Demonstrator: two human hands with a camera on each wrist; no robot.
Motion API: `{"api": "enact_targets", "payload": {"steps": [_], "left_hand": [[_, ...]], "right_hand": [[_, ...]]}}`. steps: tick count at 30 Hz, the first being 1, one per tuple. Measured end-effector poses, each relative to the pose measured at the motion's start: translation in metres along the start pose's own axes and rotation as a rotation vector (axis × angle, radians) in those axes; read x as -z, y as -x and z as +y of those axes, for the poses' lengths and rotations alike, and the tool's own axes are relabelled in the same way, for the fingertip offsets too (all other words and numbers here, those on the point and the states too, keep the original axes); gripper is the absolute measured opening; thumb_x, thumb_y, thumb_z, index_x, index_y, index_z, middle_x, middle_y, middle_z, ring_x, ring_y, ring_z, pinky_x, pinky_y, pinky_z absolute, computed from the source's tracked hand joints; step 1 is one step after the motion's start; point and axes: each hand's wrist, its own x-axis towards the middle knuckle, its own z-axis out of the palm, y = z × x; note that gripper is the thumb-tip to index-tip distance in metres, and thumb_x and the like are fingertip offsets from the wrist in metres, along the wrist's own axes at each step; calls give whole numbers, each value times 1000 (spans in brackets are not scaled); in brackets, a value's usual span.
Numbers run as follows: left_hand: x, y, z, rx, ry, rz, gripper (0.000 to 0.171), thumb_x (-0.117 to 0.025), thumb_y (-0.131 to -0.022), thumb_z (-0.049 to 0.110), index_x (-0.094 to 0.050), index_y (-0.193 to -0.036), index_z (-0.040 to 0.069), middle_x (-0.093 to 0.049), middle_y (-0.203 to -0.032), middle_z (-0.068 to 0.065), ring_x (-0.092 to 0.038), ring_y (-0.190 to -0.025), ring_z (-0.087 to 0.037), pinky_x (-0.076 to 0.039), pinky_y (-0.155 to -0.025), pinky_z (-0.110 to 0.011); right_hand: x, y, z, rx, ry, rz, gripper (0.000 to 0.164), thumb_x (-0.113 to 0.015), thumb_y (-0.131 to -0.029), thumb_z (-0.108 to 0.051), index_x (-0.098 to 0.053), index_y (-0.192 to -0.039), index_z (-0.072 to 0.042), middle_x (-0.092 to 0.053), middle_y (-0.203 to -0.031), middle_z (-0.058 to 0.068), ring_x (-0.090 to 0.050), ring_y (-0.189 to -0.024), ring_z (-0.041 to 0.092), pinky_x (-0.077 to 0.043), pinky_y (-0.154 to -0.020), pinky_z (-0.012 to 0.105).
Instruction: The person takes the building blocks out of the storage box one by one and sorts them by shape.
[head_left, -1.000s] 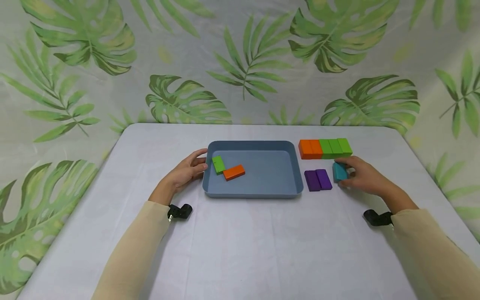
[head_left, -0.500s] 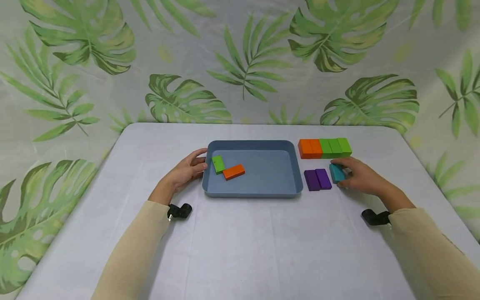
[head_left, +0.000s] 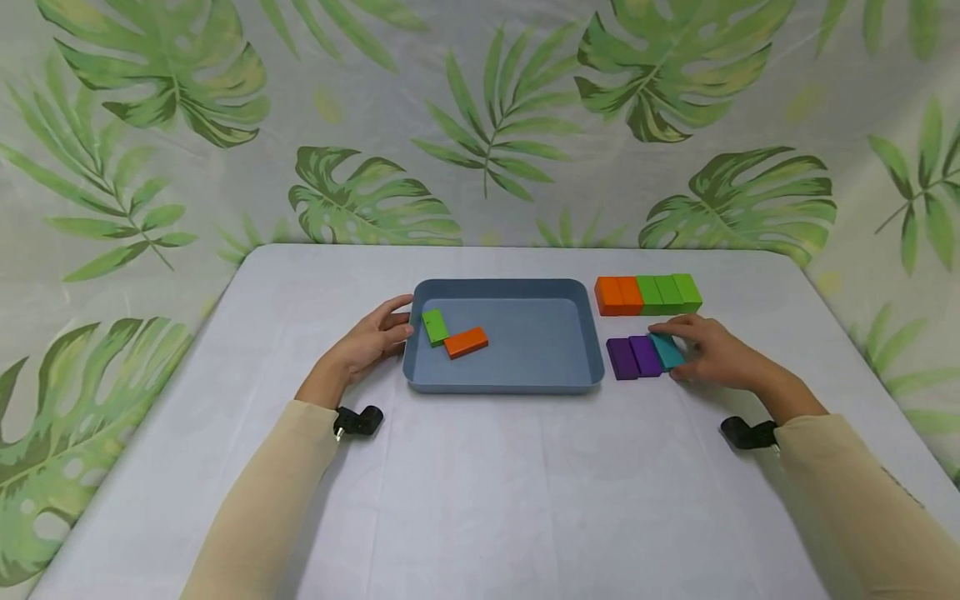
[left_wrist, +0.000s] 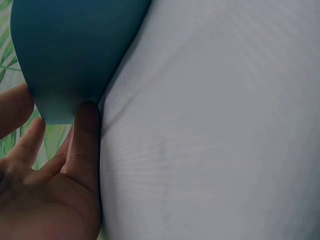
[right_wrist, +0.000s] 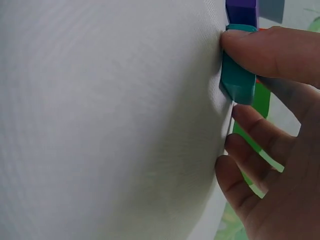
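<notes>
My right hand (head_left: 722,354) pinches a teal block (head_left: 666,352) between thumb and fingers, low at the table. The teal block is against the right side of two purple blocks (head_left: 622,359), making a short row. In the right wrist view the thumb lies along the teal block (right_wrist: 239,75), and the other fingers are spread near the cloth. My left hand (head_left: 365,344) rests its fingertips at the left wall of a blue-grey tray (head_left: 540,342). In the left wrist view, loosely bent fingers touch the tray's outer wall (left_wrist: 70,55).
Inside the tray, a green block (head_left: 434,327) touches an orange block (head_left: 466,342) near its left end. Behind the purple blocks stands a row of two orange blocks (head_left: 618,296) and several green blocks (head_left: 668,295). White cloth (head_left: 480,483) covers the table; a leaf-patterned curtain (head_left: 480,125) hangs behind.
My right hand has slid the teal block left, closing the gap to the purple blocks. The left hand and the tray have stayed in place.
</notes>
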Motion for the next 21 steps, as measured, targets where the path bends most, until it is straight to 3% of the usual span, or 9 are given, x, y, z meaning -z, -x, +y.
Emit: {"api": "enact_targets", "payload": {"steps": [10, 21], "left_hand": [[1, 1, 1, -1, -1, -2, 64, -49, -104, 8, -21, -159, 23, -24, -163, -18, -34, -147, -35, -31, -122, -52], [1, 0, 0, -3, 8, -12, 64, -48, -104, 7, -19, -160, 23, -24, -164, -18, -33, -148, -36, -30, -122, -52]], "right_hand": [[-1, -1, 0, -48, 9, -3, 69, -78, -80, -16, -48, -141, -2, -40, -144, 30, -38, -126, 50, -34, -104, 71], [1, 0, 0, -27, -9, -9, 74, -82, -79, -25, -48, -142, -3, -41, -144, 29, -37, -128, 49, -32, -104, 71]]}}
